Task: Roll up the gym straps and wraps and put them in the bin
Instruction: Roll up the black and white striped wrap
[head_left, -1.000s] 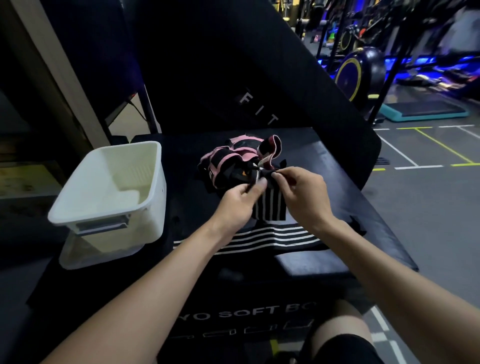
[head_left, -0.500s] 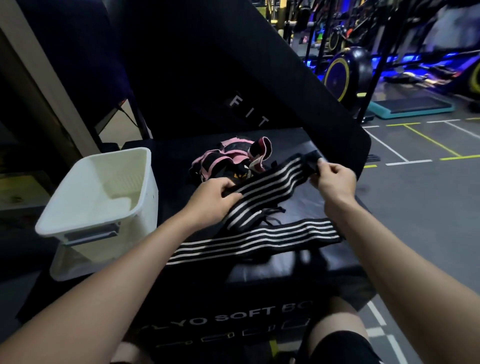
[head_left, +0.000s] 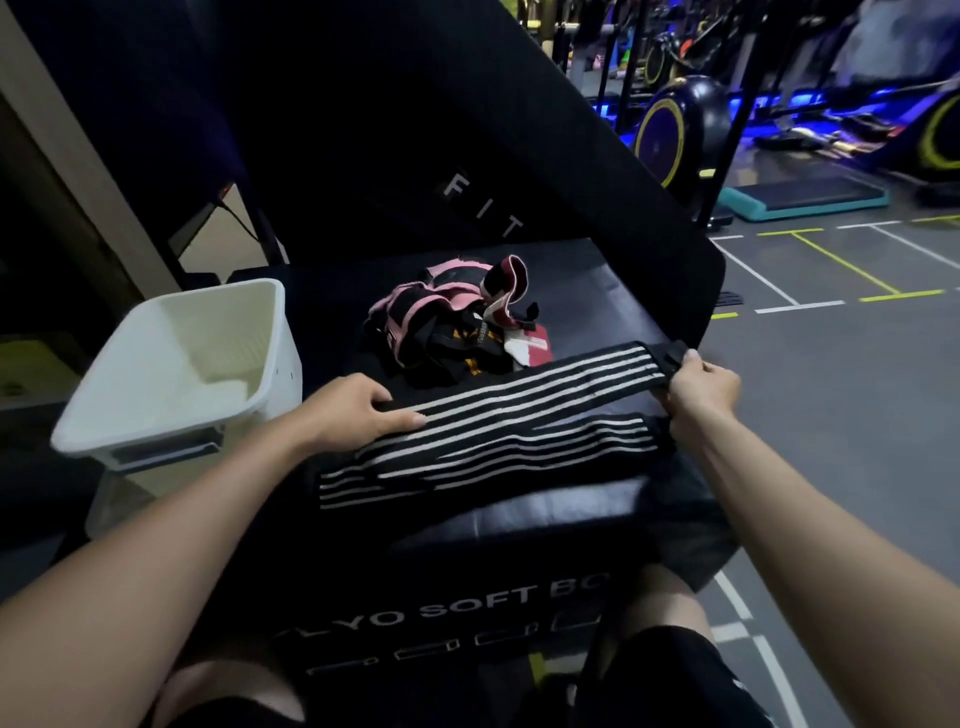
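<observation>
A long black wrap with white stripes (head_left: 519, 395) lies stretched across the black soft box (head_left: 597, 291). My right hand (head_left: 698, 387) grips its far right end. My left hand (head_left: 358, 413) lies flat on the wrap's left part, fingers straight, pressing it down. A second stretch of the striped wrap (head_left: 483, 457) lies folded beneath, nearer to me. Behind them sits a pile of pink, black and red straps (head_left: 452, 322). The white plastic bin (head_left: 176, 364) stands at the box's left, with nothing visible inside.
A black padded panel lettered FIT (head_left: 467, 156) leans up behind the box. Grey gym floor with painted lines (head_left: 831, 364) lies to the right, with exercise bikes (head_left: 675, 124) and a teal step platform (head_left: 800, 195) further back. My knees show below the box.
My hands moved apart from the pile, drawing the striped wrap out. My right hand pulled its end rightward; my left hand went from holding the wrap to pressing flat on it.
</observation>
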